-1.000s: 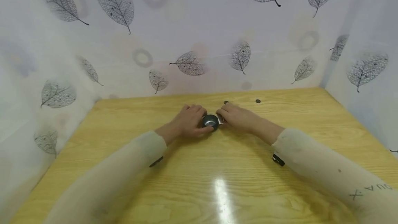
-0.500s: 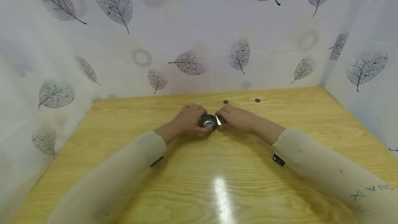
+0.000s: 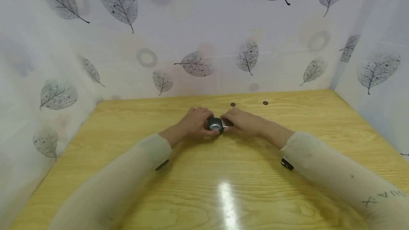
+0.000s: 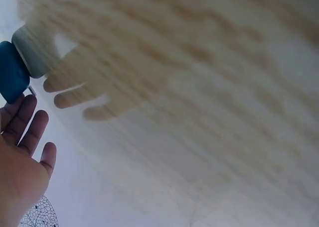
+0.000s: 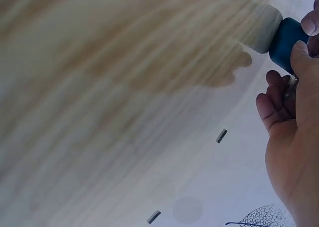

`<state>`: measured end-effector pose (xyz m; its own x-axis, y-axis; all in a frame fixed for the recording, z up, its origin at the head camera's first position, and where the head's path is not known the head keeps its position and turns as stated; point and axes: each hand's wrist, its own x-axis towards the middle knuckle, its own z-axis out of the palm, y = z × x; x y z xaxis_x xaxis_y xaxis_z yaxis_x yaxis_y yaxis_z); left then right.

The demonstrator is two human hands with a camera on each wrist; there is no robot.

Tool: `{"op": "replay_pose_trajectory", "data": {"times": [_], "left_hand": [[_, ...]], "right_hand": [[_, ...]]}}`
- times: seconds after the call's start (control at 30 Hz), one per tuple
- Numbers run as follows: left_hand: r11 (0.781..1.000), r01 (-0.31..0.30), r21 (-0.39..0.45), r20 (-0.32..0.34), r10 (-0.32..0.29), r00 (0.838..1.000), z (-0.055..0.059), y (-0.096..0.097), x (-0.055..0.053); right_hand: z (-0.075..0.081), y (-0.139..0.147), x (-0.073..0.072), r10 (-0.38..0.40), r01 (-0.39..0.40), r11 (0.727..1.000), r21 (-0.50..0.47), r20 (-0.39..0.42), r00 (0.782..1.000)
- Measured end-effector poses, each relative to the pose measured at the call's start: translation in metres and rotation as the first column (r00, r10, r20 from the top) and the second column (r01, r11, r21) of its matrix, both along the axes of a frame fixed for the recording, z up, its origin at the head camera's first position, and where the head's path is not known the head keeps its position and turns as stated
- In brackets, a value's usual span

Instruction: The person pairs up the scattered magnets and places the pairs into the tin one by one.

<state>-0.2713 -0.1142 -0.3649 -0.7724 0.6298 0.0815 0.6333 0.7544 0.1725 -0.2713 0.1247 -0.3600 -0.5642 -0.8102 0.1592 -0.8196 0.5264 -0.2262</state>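
A small rounded case (image 3: 215, 125) stands on the wooden table (image 3: 198, 180), dark with a round silver face in the head view. Its side looks teal in the left wrist view (image 4: 12, 72) and the right wrist view. My left hand (image 3: 196, 123) grips it from the left, thumb along the near side and fingers behind. My right hand (image 3: 244, 121) pinches a small shiny flat piece (image 3: 225, 122) close against the case's right side. Whether piece and case are joined cannot be made out. Fingers hide much of both.
Two small dark discs (image 3: 233, 104) lie on the table behind my right hand, the other disc (image 3: 265, 103) farther right. A leaf-printed cloth (image 3: 217, 34) rises at the back and both sides of the table.
Both hands keep their hold with only slight shifts. The shiny piece tilts differently and sits closer to the case than a second ago. The discs have stayed in place.
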Motion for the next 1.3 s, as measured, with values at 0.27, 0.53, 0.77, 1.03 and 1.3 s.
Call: {"op": "replay_pose_trajectory", "data": {"times": [0.27,0.53,0.77,1.03,1.3], "left_hand": [[0.999,-0.013,0.051,0.045,0.01,0.999,0.0025,-0.0011,0.0016],[0.998,-0.012,0.068,0.056,0.008,0.998,0.0037,-0.0015,0.0013],[0.997,-0.006,0.071,0.053,0.002,0.999,0.0027,-0.0021,0.0006],[0.997,-0.001,0.083,0.058,-0.004,0.998,0.003,-0.0023,0.0003],[0.997,-0.007,0.081,0.066,0.002,0.998,0.0035,-0.0028,0.0015]], "right_hand": [[0.0022,-0.0004,-0.0011,-0.028,0.029,0.999,-0.046,0.015,0.999],[0.0011,0.0034,-0.0029,0.021,-0.026,0.992,-0.12,-0.043,0.999],[-0.0019,0.0023,-0.0069,0.114,-0.135,0.973,-0.187,-0.118,0.986],[-0.0021,0.0014,-0.0078,0.147,-0.184,0.956,-0.229,-0.167,0.975],[-0.0026,-0.0033,-0.0085,0.171,-0.21,0.955,-0.21,-0.19,0.967]]}}
